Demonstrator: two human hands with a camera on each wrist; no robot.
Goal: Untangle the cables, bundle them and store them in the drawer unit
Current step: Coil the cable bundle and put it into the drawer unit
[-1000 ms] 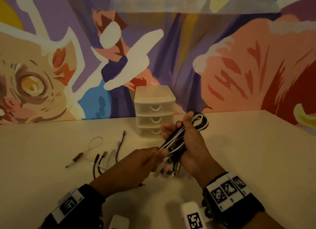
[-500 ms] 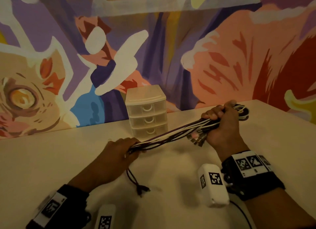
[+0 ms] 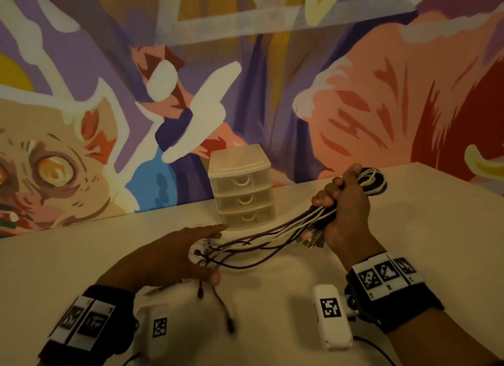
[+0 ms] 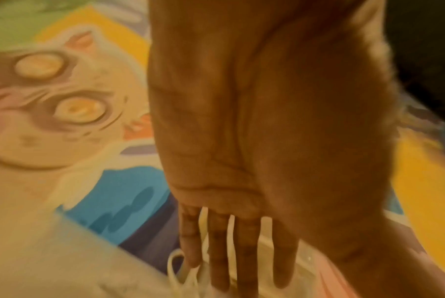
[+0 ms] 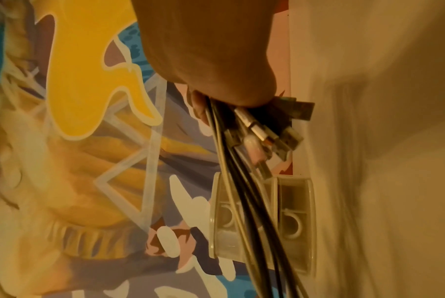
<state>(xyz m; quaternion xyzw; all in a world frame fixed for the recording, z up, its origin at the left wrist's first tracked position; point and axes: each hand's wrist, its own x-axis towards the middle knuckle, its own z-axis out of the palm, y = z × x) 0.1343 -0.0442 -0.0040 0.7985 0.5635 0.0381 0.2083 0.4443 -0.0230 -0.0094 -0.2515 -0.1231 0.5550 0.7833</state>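
Observation:
My right hand (image 3: 341, 199) grips a bundle of black and white cables (image 3: 261, 252) in a fist above the table, with a coiled loop (image 3: 373, 180) sticking out past the thumb. In the right wrist view that right hand (image 5: 216, 80) holds the cables (image 5: 231, 181) with several metal plugs (image 5: 267, 131) poking out below it. The strands sag leftward to my left hand (image 3: 215, 252), which lies over their ends with straight fingers. The left hand (image 4: 236, 252) shows spread fingers above a white cable (image 4: 175, 268). A clear three-drawer unit (image 3: 242, 185) stands behind, all drawers closed.
The pale table (image 3: 409, 229) runs up to a painted mural wall (image 3: 354, 106). Two black cable ends (image 3: 229, 322) trail on the table below my left hand. The drawer unit (image 5: 292, 221) sits close behind the hanging cables. The table's right corner (image 3: 425, 165) lies beyond my right hand.
My left hand slid along the cables away from the right hand, then let go and straightened its fingers. The taut strands now sag, and loose ends dropped onto the table.

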